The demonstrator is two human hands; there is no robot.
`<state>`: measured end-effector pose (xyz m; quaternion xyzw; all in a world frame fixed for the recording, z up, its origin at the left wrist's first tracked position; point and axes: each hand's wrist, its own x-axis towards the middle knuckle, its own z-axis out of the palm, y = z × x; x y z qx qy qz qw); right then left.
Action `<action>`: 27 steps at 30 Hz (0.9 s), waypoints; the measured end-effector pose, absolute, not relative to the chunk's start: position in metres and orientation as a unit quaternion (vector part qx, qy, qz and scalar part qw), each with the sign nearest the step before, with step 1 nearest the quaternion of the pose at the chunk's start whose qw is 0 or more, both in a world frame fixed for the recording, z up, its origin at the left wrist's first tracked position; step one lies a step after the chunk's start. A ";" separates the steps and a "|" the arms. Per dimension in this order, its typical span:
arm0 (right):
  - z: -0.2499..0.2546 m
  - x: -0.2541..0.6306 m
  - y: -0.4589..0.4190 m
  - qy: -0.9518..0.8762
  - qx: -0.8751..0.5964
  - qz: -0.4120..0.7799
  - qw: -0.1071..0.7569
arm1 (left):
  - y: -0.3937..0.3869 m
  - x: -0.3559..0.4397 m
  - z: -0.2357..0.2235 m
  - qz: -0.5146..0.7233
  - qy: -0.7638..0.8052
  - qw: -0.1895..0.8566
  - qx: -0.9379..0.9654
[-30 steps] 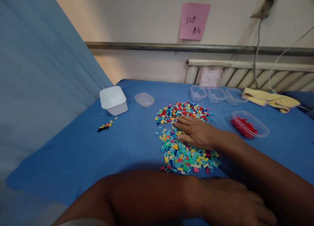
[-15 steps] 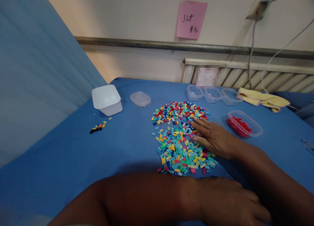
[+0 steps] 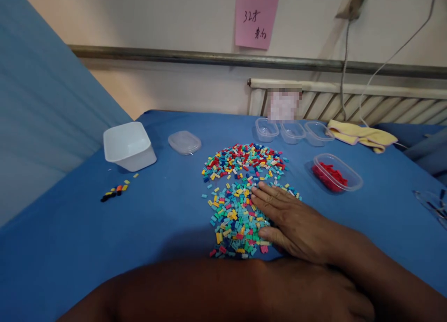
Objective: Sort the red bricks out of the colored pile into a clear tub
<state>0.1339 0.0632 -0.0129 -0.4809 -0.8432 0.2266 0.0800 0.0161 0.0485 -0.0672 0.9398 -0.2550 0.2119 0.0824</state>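
Note:
Small multicoloured plastic building bricks lie in two joined heaps: a far heap (image 3: 244, 159) with many red pieces and a near heap (image 3: 233, 215) with more teal, green and yellow. My right hand (image 3: 289, 215) rests palm down over the right side of the near heap, fingers stretched out and touching bricks, some hidden beneath it. Across the bottom, my left forearm lies sideways in front of the heap. My left hand (image 3: 314, 289) is at its right end, below my right wrist, dim, back up, with loosely extended fingers partly in shadow; nothing shows in it.
On the blue-covered table (image 3: 167, 205) stand a white tub (image 3: 138, 156), stacked clear lids (image 3: 185, 142), several black, orange and yellow pieces (image 3: 117, 190), three clear containers (image 3: 292, 133), a container of red bricks (image 3: 349, 180), a yellow cloth (image 3: 363, 134) and glasses (image 3: 433, 203).
My right hand has moved from between the heaps, rightward, then back toward me over the near heap. The bricks under it have spread slightly. My left arm stays across the front; the view has turned right.

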 end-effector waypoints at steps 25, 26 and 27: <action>-0.025 0.204 0.088 -0.775 -0.611 -0.027 0.158 | 0.055 0.003 -0.043 0.124 -0.207 0.212 0.947; -0.026 0.202 0.088 -0.777 -0.604 -0.016 0.175 | 0.054 0.003 -0.043 0.125 -0.207 0.212 0.947; -0.028 0.198 0.089 -0.783 -0.591 -0.001 0.195 | 0.054 0.003 -0.043 0.126 -0.206 0.211 0.947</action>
